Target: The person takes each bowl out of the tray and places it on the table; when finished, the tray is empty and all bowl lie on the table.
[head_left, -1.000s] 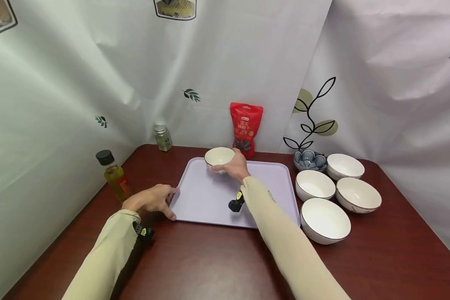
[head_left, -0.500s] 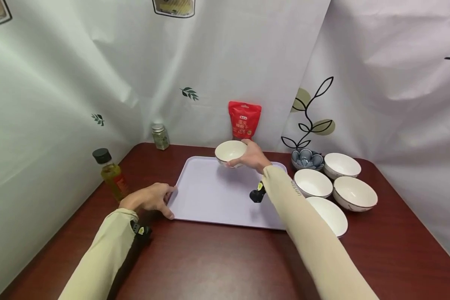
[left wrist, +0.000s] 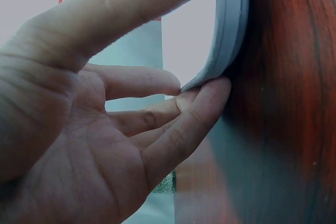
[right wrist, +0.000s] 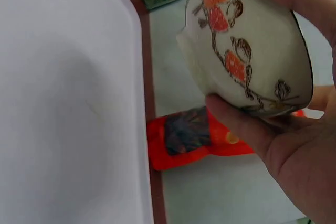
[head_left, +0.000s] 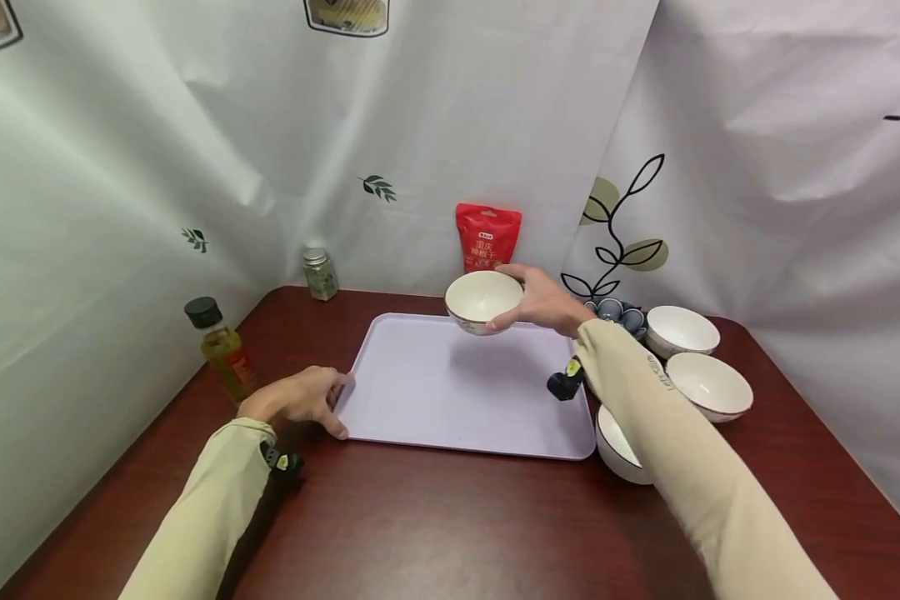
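My right hand (head_left: 540, 302) holds a white bowl (head_left: 483, 298) by its side, raised above the back part of a pale lilac tray (head_left: 427, 383). Brown branches, small birds and orange-red patches decorate the bowl's outside in the right wrist view, where the thumb and fingers (right wrist: 239, 121) grip its wall. At the tray's front left corner, my left hand (head_left: 303, 397) holds the rim between thumb and fingers. The left wrist view shows fingertips (left wrist: 215, 90) right at the tray's edge, close to the brown tabletop.
Several white bowls (head_left: 708, 383) stand right of the tray, partly hidden by my right sleeve, with a blue-grey petal-shaped dish (head_left: 621, 315) behind. A red pouch (head_left: 487, 237) stands at the back. On the left are an oil bottle (head_left: 228, 354) and a small herb jar (head_left: 319, 275).
My right hand has carried the bowl rightward and upward from over the tray's back left part. The left hand stays at the tray's corner.
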Demonstrator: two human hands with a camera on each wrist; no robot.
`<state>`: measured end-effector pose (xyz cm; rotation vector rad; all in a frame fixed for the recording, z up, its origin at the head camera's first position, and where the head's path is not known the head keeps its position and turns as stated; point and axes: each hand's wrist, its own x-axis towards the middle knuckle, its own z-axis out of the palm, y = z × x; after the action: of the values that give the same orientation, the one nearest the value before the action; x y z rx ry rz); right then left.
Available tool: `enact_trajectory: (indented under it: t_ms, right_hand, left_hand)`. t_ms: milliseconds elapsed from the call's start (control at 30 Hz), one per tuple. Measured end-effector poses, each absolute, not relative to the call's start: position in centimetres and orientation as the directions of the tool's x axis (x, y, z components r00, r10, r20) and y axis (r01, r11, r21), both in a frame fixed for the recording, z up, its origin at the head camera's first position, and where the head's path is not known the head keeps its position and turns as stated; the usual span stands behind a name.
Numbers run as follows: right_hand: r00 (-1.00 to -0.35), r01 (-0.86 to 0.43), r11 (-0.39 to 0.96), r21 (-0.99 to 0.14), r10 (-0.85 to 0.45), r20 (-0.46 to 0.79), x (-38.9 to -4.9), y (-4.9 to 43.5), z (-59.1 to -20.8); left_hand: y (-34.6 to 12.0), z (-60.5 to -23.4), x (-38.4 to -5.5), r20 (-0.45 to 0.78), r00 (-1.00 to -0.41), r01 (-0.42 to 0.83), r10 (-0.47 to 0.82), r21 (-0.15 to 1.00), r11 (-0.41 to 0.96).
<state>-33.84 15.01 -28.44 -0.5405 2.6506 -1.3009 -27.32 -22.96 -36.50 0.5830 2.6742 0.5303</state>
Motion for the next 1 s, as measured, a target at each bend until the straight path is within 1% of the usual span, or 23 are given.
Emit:
enact_trajectory:
  t_ms: [367,633,867,1000]
  right_hand:
    - [-0.883,-0.349,0.503,-0.791,-0.458,0.099,-30.3,20.1,-26.8]
    - [-0.906,-0.349,0.529,-0.774,-0.4,0.135,-27.6,24.8,-26.6]
    - [-0.913,-0.344,0.529,-0.776,-0.381,0.145,-25.0,29.2,-27.6]
    - [-0.933,-0.333,0.588,-0.738,-0.321,0.165,-23.4,31.6,-28.6]
  left_hand:
    - [-23.1,-36.8,-27.5,-0.26,-0.855,0.304,0.448,0.448,0.841]
    - [-23.3,-36.7,-27.4,-0.253,-0.86,0.301,0.444,0.452,0.84]
    - [-23.3,-36.7,-27.3,-0.264,-0.859,0.29,0.439,0.456,0.841]
    - [-23.2,-36.8,-27.4,-0.263,-0.86,0.289,0.438,0.456,0.842]
